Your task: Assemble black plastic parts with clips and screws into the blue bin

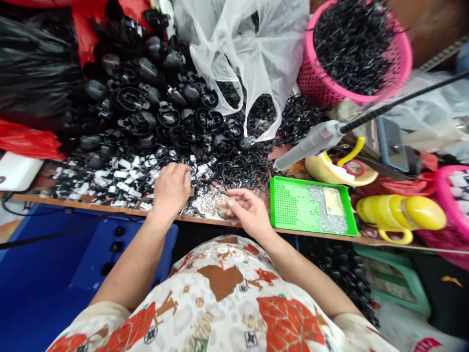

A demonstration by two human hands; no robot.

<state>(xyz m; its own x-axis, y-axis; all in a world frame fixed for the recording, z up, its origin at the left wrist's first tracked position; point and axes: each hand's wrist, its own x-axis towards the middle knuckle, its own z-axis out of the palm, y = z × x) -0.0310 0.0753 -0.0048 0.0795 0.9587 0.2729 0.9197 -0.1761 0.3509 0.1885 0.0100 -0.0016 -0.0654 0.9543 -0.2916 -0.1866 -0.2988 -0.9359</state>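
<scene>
My left hand [171, 189] rests knuckles-up on the bench edge, fingers curled down into a scatter of small black and white plastic clips [120, 178]; what the fingers grip is hidden. My right hand [248, 211] lies beside it, palm partly up, thumb and forefinger pinched over a small pile of shiny metal bits [205, 203]. Behind both hands rises a big heap of round black plastic housings [154, 105]. Thin black wire springs [244, 168] lie tangled just beyond the right hand.
A green perforated tray [289, 188] with small screws sits right of my right hand. An electric screwdriver [311, 142] hangs over it. A pink basket [322, 83] of black parts, a clear plastic bag [252, 54], a yellow mug [399, 215] and a blue crate [54, 274] surround the bench.
</scene>
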